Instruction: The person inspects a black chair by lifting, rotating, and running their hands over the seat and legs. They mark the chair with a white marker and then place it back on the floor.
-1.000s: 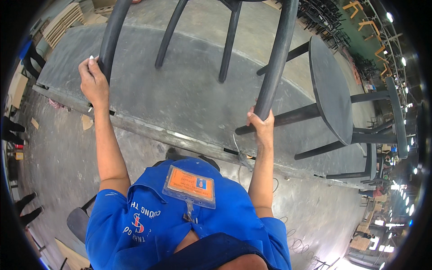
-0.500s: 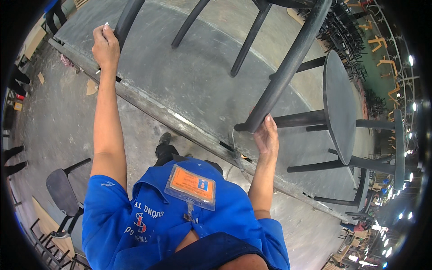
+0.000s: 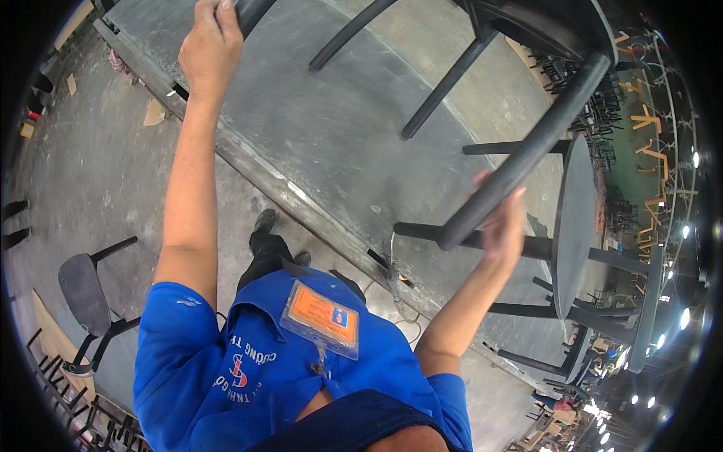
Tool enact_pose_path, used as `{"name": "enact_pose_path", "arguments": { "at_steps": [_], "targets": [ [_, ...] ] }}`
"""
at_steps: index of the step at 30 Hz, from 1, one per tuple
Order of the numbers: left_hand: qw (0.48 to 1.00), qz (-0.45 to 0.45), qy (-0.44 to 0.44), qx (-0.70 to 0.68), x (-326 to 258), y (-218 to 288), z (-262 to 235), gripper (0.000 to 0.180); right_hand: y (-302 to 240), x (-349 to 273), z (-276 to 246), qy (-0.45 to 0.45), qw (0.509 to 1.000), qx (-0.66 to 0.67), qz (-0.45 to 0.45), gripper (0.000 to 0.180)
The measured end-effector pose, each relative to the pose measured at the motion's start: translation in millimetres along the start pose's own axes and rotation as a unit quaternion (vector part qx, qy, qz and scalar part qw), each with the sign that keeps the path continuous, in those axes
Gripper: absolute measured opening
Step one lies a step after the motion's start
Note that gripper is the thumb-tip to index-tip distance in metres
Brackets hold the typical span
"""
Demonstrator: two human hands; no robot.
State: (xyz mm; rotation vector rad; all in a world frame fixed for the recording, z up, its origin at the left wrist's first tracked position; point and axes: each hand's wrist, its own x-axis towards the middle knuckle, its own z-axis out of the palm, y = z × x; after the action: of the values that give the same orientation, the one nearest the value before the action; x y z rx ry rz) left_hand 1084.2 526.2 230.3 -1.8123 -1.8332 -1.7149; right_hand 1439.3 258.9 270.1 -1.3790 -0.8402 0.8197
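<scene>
A black wooden chair is tilted above a grey work table, its legs pointing toward me and the seat cut off by the top edge. My left hand is closed at one chair leg at the upper left; part of its grip is out of frame. From beneath, my right hand wraps round the thick near leg, fingers on one side and thumb on the other. Just past that hand, a second dark chair lies on its side with its rounded panel upright.
The table has a worn metal edge running diagonally before me, with a cord hanging there. Another dark chair stands at lower left. Stacked chair frames fill the far right. Other people's legs show at far left.
The held chair has shifted rightward, its near leg swinging right and slightly toward me. My right hand has moved up along that leg; my left hand has gone up and right.
</scene>
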Motion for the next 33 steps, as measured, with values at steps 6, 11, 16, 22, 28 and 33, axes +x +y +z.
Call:
{"name": "enact_pose_path", "arguments": {
  "at_steps": [6, 11, 16, 22, 28, 33],
  "targets": [
    [0.999, -0.010, -0.041, -0.030, 33.1, 24.9, 21.4, 0.055, -67.5, 142.1, 26.5, 0.192, 0.950, -0.244, -0.019, 0.036],
    [0.942, 0.212, 0.104, -0.240, 4.4, 23.8, 77.1, 0.016, -77.3, 188.0, 17.4, 0.183, 0.939, -0.291, -0.002, 0.025],
    [0.877, 0.005, -0.298, -0.376, -142.8, 46.5, 202.5, 0.014, -83.2, 203.5, 18.9, 0.190, 0.919, -0.345, 0.023, 0.023],
    [0.769, -0.016, -0.505, -0.392, -268.7, 103.6, 356.0, 0.015, -74.0, 184.0, 32.9, 0.233, 0.899, -0.370, 0.005, 0.044],
    [0.852, -0.047, -0.396, -0.340, -289.5, 150.3, 405.2, 0.017, -69.8, 171.1, 41.2, 0.263, 0.899, -0.351, -0.007, 0.045],
    [0.858, -0.044, -0.384, -0.339, -299.5, 146.3, 395.0, 0.018, -67.4, 168.8, 40.0, 0.249, 0.911, -0.328, -0.021, 0.045]
  ]
}}
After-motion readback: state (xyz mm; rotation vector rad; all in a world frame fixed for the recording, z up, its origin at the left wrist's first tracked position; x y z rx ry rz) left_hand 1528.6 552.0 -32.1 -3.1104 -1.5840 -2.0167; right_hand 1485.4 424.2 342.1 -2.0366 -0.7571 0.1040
